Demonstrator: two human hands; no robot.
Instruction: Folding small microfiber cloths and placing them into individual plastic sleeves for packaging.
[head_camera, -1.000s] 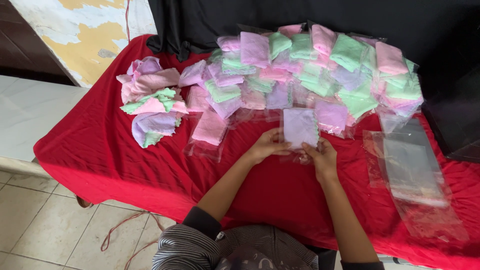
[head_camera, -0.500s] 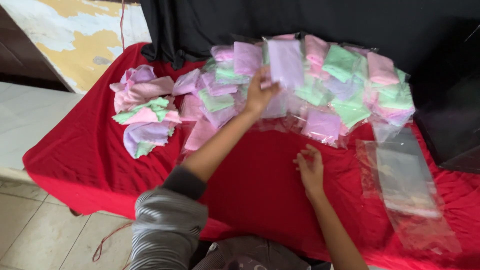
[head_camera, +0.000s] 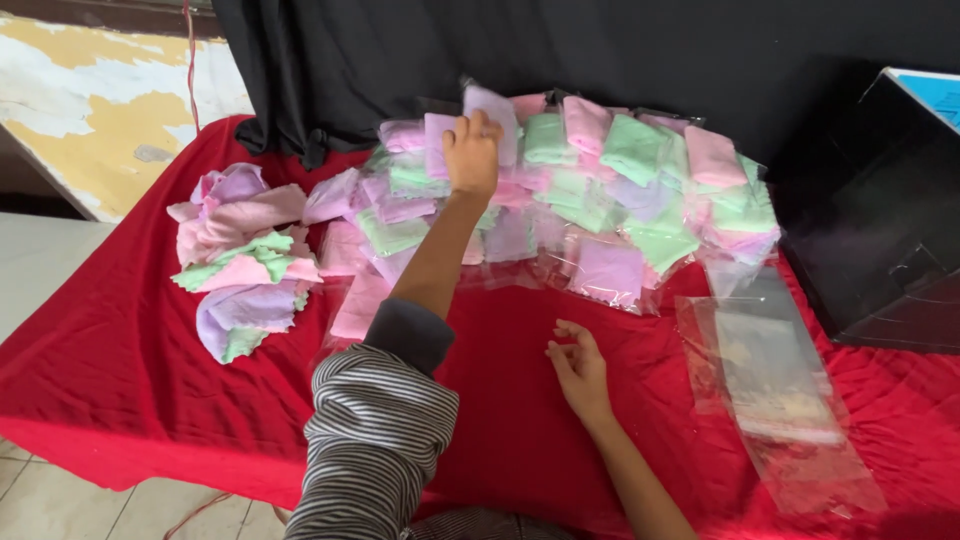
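A: What is held up by the left hand (head_camera: 472, 152)?

B: A purple bagged cloth (head_camera: 490, 110) is gripped by it. The fingers are closed on the bag. It is held over the far side of the big pile of bagged cloths (head_camera: 600, 200), close to the black curtain (head_camera: 560, 50).

A: And where is the right hand (head_camera: 578, 365) kept?

B: It is kept low over the red tablecloth (head_camera: 110, 360), on the near side of the pile. Nothing is held in it. The fingers are curled loosely and half open.

A: What else can be seen around the pile?

B: Loose cloths (head_camera: 245, 260) in pink, green and purple are heaped just left of the pile. A stack of clear empty bags (head_camera: 775, 375) is laid to the right of it and nearer. A black box (head_camera: 880, 220) is set right of the pile, beyond the clear bags.
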